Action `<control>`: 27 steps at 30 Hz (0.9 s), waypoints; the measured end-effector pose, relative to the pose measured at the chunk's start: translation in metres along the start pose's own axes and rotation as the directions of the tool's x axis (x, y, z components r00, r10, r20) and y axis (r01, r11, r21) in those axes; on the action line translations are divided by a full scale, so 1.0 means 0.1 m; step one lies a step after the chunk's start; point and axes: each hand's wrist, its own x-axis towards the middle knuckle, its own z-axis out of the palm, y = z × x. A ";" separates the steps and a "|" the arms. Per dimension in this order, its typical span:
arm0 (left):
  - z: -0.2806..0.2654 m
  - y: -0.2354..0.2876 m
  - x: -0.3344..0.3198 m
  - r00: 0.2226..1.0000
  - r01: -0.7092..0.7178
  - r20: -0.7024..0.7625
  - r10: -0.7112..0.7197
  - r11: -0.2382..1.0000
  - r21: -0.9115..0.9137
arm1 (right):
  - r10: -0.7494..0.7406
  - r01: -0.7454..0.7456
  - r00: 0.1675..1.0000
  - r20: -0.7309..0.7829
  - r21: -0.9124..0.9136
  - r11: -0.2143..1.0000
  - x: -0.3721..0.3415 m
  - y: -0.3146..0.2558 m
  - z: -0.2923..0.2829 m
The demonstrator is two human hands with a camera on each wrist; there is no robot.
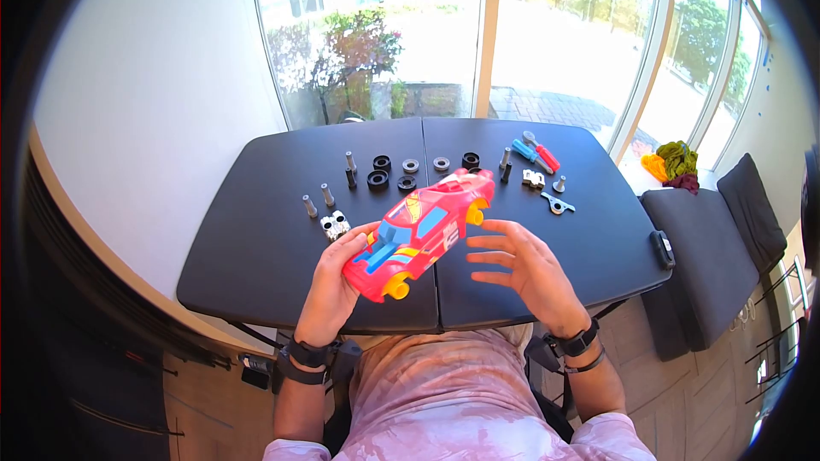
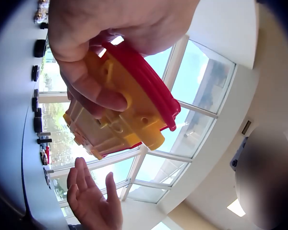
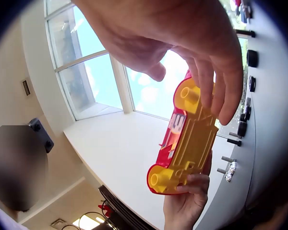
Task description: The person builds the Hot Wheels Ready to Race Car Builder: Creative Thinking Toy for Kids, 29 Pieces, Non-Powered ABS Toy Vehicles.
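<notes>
A red toy car (image 1: 427, 226) with blue windows, a yellow underside (image 3: 197, 141) and bare yellow axle stubs is held up over the table. My left hand (image 1: 333, 286) grips it at one end, with fingers curled under the yellow base (image 2: 122, 108) in the left wrist view. No wheels sit on the stubs that show. Beside the car's other end, my right hand (image 1: 534, 277) has its fingers extended and holds nothing.
On the black folding table (image 1: 273, 205) lie black wheels (image 1: 377, 178), grey rings (image 1: 410, 166), several bolts (image 1: 328, 195) and a silver engine-like piece (image 1: 336, 224). Toy screwdrivers (image 1: 531, 152), a small wrench (image 1: 557, 203) and another silver piece (image 1: 533, 178) lie right. A black device (image 1: 662, 249) is at the right edge.
</notes>
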 end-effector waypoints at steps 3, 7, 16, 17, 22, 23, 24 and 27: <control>-0.08 0.07 -0.07 0.991 0.107 0.098 -0.094 0.985 -0.138 | 0.072 -0.067 0.997 -0.032 0.156 0.986 0.08 0.03 -0.17; -0.32 -0.15 -0.15 0.779 -0.610 0.492 0.389 0.652 0.450 | 0.153 -0.203 0.975 0.159 0.373 0.905 0.07 -0.04 -0.30; -0.34 -0.20 -0.10 0.831 -0.553 0.299 0.468 0.755 0.354 | 0.146 -0.171 0.981 0.126 0.218 0.961 -0.12 -0.10 -0.20; -0.32 -0.16 -0.03 0.910 -0.405 0.190 0.369 0.889 0.213 | 0.083 -0.108 0.989 0.125 0.214 0.971 -0.13 -0.14 -0.10; -0.25 0.00 0.13 0.990 0.129 0.096 -0.105 0.948 -0.290 | -0.435 0.423 0.900 0.039 -0.324 0.846 -0.09 0.00 0.11; -0.23 0.00 0.12 0.982 0.156 0.144 -0.120 0.949 -0.274 | -0.501 0.478 0.862 0.072 -0.443 0.758 -0.07 0.02 0.12; -0.19 0.01 0.12 0.967 0.189 0.211 -0.140 0.954 -0.233 | -0.520 0.480 0.853 0.050 -0.468 0.742 -0.07 0.04 0.14; 0.06 -0.01 0.02 0.951 0.156 0.283 -0.124 0.983 -0.093 | -0.571 0.495 0.820 0.035 -0.542 0.679 -0.05 0.11 0.17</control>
